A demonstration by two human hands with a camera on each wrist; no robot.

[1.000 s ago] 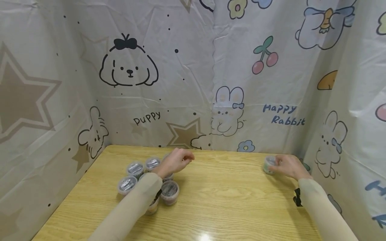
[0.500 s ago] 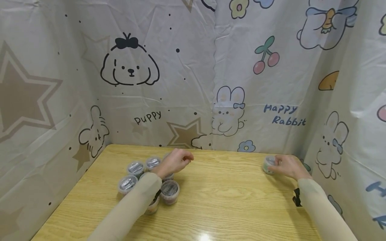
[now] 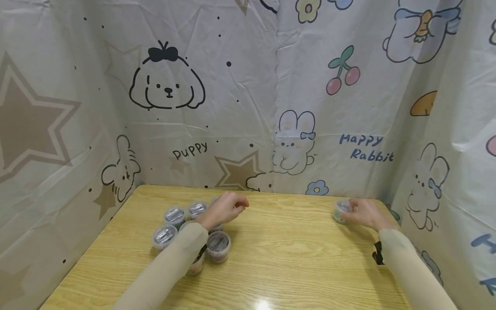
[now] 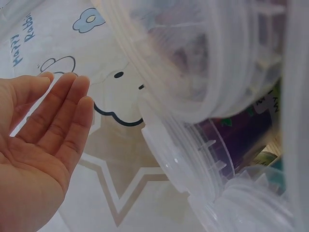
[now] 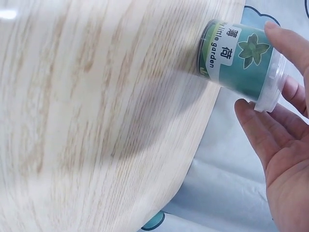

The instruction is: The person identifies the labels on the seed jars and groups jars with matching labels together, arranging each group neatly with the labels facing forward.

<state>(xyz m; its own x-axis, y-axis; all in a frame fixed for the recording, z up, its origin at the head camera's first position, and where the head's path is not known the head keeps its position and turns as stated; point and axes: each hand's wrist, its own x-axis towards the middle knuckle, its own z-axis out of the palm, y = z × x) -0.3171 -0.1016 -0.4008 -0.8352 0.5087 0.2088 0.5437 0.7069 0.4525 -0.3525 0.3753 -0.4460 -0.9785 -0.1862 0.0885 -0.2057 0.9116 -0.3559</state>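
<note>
Cloth [image 3: 248, 86] backs the table [image 3: 294, 262]. Right of the clustered tubs [image 3: 218, 244], the right hand [image 3: 367, 212] pinches a green tub [image 5: 239, 60] by its lid [image 5: 273, 79], which could loosen; the left hand [image 3: 224, 209] is relaxed, empty.

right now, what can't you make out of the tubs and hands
Head view: some left-side tubs, partly hidden by left sleeve; count unclear.
Left wrist view: upper tub, cut off by top edge.
Right wrist view: back of green tub, turned away; right hand, partly cut off by right edge.
</note>
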